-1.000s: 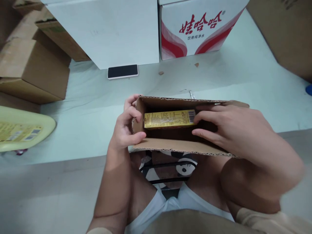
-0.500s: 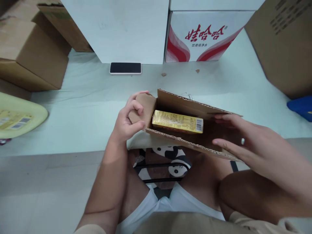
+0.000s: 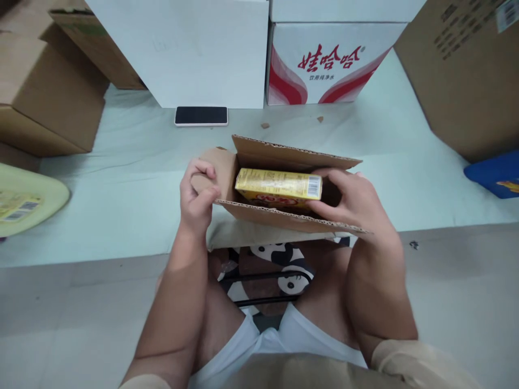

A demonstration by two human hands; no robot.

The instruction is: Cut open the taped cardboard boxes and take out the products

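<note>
Yellow box (image 3: 275,185), long axis left-right, barcode (image 3: 313,186) toward right hand (image 3: 353,198)

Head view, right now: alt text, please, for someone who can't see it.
The left hand grips the end flap of an open cardboard box, while the right hand reaches inside, fingers and thumb around one end of a yellow carton. Beyond, a phone lies on the table before white boxes.

One left hand (image 3: 198,195), one right hand (image 3: 359,200), one open carton (image 3: 284,154), one yellow box (image 3: 278,183), one phone (image 3: 201,115), two small scraps (image 3: 265,125), one yellow-green bottle (image 3: 28,202), one blue item (image 3: 497,175), at least three brown boxes (image 3: 466,81), at least two white boxes (image 3: 211,59) (whether a third sits above, I cannot tell)
</note>
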